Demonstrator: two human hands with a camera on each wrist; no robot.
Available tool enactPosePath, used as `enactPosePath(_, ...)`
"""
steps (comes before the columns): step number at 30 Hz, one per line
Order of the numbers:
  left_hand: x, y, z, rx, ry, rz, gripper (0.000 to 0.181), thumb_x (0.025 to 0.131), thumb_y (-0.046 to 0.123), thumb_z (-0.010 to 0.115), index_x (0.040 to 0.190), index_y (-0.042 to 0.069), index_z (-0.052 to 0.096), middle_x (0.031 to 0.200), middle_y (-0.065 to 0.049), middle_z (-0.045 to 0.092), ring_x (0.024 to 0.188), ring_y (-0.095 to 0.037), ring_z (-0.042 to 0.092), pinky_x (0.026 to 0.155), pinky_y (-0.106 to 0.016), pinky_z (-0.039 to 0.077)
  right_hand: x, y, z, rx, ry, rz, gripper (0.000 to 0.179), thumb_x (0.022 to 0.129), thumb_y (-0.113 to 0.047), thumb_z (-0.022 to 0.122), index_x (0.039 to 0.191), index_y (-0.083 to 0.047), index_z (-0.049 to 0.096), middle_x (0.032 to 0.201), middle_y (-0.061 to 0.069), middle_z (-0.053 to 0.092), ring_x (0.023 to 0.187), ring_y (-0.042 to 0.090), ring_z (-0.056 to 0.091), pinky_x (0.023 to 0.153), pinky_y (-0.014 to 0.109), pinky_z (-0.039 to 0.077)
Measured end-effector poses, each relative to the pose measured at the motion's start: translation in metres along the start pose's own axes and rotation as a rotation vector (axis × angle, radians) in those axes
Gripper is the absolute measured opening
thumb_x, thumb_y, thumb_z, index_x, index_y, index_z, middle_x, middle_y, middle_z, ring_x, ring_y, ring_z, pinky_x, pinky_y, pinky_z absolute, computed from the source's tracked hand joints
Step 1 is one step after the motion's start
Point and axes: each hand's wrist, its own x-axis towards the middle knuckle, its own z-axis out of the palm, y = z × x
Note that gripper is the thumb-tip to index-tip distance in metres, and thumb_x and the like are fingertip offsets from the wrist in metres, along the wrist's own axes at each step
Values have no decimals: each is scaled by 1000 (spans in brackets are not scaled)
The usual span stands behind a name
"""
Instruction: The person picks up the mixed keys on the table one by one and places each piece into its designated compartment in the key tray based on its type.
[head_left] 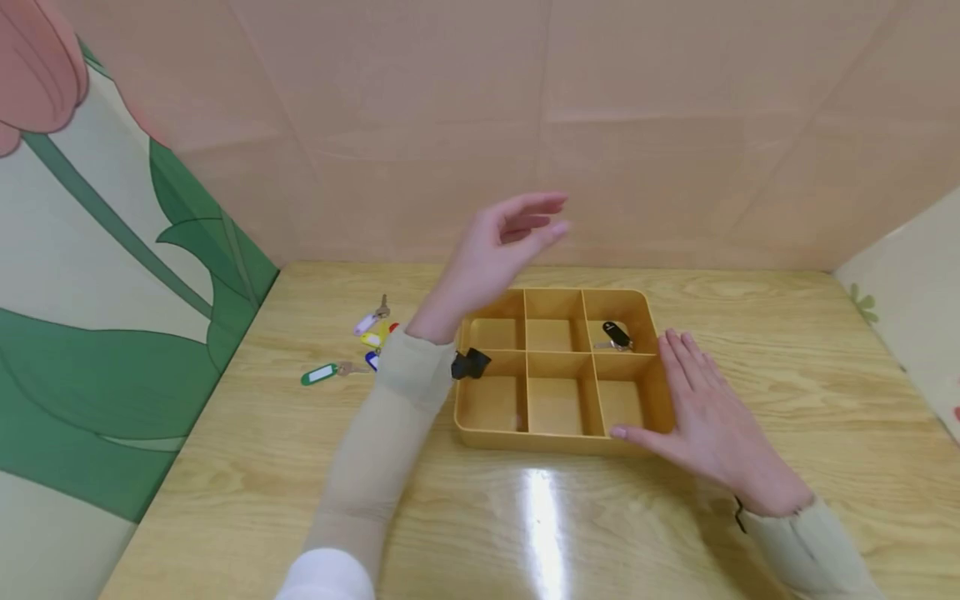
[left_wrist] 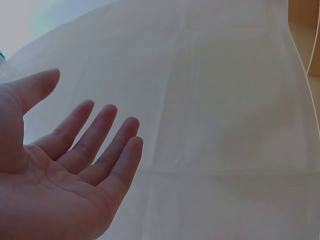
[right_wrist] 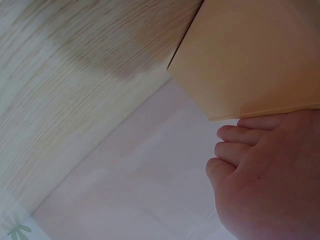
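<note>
My left hand is raised above the back left of a yellow-brown divided box. Its fingers are loosely bent, and the left wrist view shows the palm bare. With straight fingers, my right hand rests against the box's right side, the thumb at the front rim. In the right wrist view those fingers touch the box wall. A key with a black tag lies in the back right compartment. Left of the box are keys with a green tag, a white-purple tag and a yellow tag.
A blue tag and a red tag are partly hidden by my left sleeve. The wooden table meets a pinkish wall covering at the back. A flower-patterned panel stands along the left.
</note>
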Motion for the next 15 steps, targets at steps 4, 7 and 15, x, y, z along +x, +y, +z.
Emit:
enactPosePath(4, -6, -1, -7, -3, 27, 41, 38, 100, 26, 69, 135, 12, 65, 131, 3, 65, 117, -11, 60, 100, -26, 47, -2, 0, 0, 2, 1, -1, 126, 82, -69, 72, 161, -2, 1, 167, 17, -1, 154, 31, -4, 122, 49, 4)
enactPosePath(7, -10, -3, -12, -6, 39, 68, 36, 100, 25, 69, 134, 11, 66, 131, 1, 65, 116, -12, 61, 101, -27, 47, -3, 0, -1, 0, 3, -4, 126, 82, -69, 72, 161, -1, 1, 167, 17, -1, 154, 31, -4, 122, 48, 3)
enactPosePath(15, -22, -4, -20, -2, 65, 50, 36, 101, 15, 66, 136, 7, 63, 134, -5, 65, 118, -17, 61, 102, -28, 46, -6, 0, -1, -5, 8, -1, 127, 82, -69, 72, 161, -1, 0, 167, 17, -2, 154, 31, -4, 122, 48, 3)
